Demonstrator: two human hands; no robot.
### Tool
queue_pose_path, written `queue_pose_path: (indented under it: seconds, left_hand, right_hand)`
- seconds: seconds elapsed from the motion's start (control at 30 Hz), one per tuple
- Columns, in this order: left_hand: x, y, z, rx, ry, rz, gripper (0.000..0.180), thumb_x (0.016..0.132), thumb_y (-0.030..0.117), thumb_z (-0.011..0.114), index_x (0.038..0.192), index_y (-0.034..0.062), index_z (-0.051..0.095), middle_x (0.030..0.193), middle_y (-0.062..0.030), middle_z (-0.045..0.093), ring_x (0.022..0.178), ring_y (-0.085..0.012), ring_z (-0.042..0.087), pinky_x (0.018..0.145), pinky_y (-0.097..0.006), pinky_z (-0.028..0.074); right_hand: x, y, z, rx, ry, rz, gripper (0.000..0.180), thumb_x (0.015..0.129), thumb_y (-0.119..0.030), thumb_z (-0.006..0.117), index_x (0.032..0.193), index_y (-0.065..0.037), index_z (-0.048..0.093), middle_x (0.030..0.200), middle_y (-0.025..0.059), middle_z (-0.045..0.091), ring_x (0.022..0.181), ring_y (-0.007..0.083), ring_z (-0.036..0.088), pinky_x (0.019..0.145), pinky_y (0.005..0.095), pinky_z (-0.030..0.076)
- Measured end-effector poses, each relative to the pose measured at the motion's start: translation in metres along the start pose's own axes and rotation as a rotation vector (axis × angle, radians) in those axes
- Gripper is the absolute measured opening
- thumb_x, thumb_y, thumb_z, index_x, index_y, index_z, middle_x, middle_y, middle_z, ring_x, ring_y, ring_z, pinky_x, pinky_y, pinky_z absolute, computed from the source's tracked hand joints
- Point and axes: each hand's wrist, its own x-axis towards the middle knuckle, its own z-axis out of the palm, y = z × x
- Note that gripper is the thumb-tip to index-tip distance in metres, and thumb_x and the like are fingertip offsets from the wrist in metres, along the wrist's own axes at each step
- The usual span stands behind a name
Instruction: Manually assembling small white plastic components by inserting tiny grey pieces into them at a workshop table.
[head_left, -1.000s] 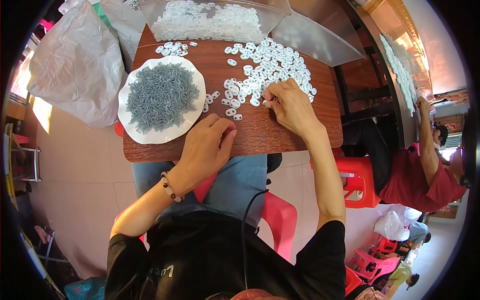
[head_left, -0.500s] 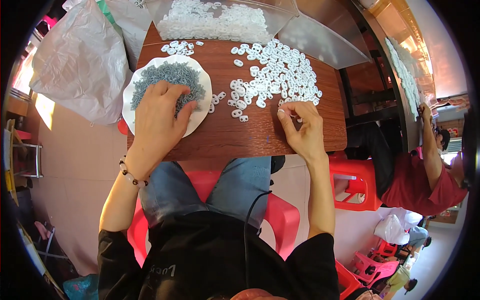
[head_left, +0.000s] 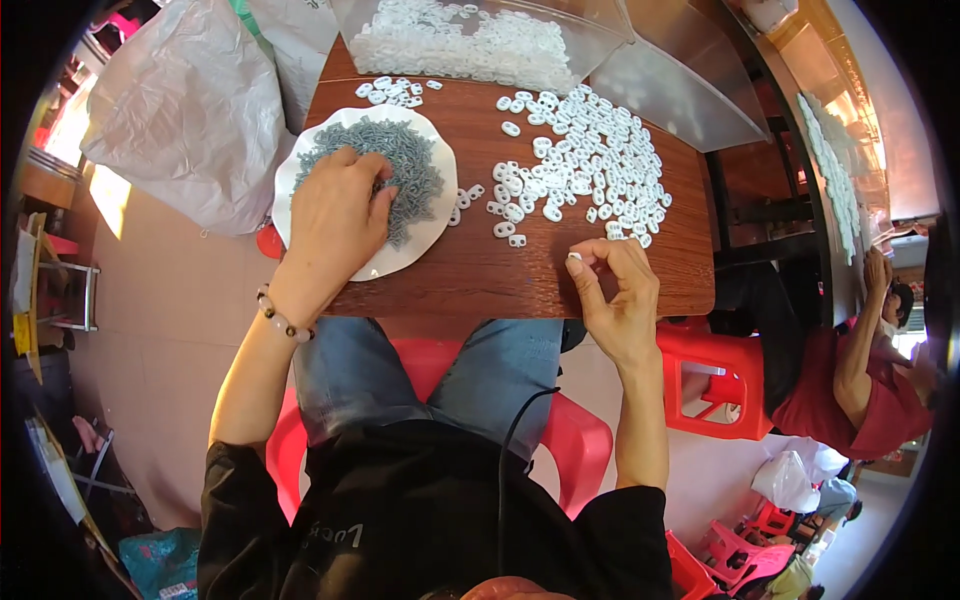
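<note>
Since half a second ago, little has shifted: the left hand [head_left: 335, 215] stays on the plate and the right hand [head_left: 615, 290] still pinches at the table's near edge.

Small grey metal bits [head_left: 400, 165], heaped and bristly, fill a round white scalloped plate [head_left: 425, 235]; the left hand lies palm down on them, fingers curled into the heap, and what they have hold of is hidden. The right hand's thumb and forefinger are closed on one small white plastic ring [head_left: 574, 257], just above the brown wood-grain table [head_left: 500, 280]. Many more white plastic rings [head_left: 580, 165] lie scattered flat on the table, just beside the plate. Behind them, a clear plastic tray [head_left: 470, 40] holds a dense pile of the same rings. A crumpled translucent plastic bag [head_left: 180, 110] hangs left of the table.
</note>
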Motion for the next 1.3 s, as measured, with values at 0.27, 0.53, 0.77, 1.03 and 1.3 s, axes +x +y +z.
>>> queue_pose_path:
  seconds: [0.27,0.53,0.77,1.03,1.3]
  left_hand:
    - [0.006,-0.013,0.006,-0.071,0.004,0.037,0.008,0.079,0.008,0.065,0.081,0.0007,0.062,0.074,-0.0136,0.059,0.070,-0.0290,0.058,0.062,-0.038,0.045]
    - [0.008,-0.010,0.002,-0.211,0.039,0.025,0.013,0.078,0.009,0.068,0.087,0.0011,0.064,0.074,-0.0129,0.059,0.066,-0.0262,0.057,0.060,-0.037,0.044]
    - [0.012,-0.016,0.006,-0.185,0.001,0.049,0.010,0.078,0.008,0.065,0.085,0.0012,0.064,0.077,-0.0161,0.060,0.075,-0.0339,0.058,0.066,-0.042,0.045]
    - [0.014,-0.011,0.002,-0.300,0.033,0.030,0.010,0.077,0.008,0.066,0.085,0.0024,0.066,0.076,-0.0143,0.059,0.078,-0.0314,0.058,0.068,-0.041,0.045]
    - [0.015,-0.014,0.009,-0.208,0.015,0.162,0.010,0.076,0.006,0.065,0.085,0.0034,0.069,0.077,-0.0129,0.057,0.084,-0.0315,0.055,0.075,-0.040,0.045]
  right_hand:
    - [-0.002,-0.012,0.007,0.030,-0.029,-0.027,0.009,0.078,-0.003,0.070,0.085,-0.003,0.064,0.077,0.0061,0.062,0.071,0.0220,0.052,0.064,0.0321,0.042]
    - [0.007,-0.018,0.016,0.052,-0.039,-0.087,0.008,0.080,-0.006,0.070,0.084,-0.002,0.065,0.074,0.0059,0.061,0.069,0.0175,0.052,0.064,0.0283,0.042]
    - [0.010,-0.027,0.024,0.107,-0.053,-0.084,0.009,0.077,-0.002,0.070,0.083,-0.004,0.064,0.075,0.0058,0.062,0.071,0.0218,0.052,0.064,0.0319,0.042]
    - [0.016,-0.028,0.028,0.114,-0.049,-0.106,0.008,0.078,-0.003,0.070,0.083,-0.003,0.065,0.074,0.0054,0.061,0.068,0.0176,0.052,0.065,0.0283,0.042]
    - [0.016,-0.032,0.035,0.116,-0.077,-0.120,0.008,0.077,-0.003,0.070,0.084,-0.003,0.065,0.076,0.0063,0.063,0.068,0.0181,0.052,0.066,0.0287,0.043]
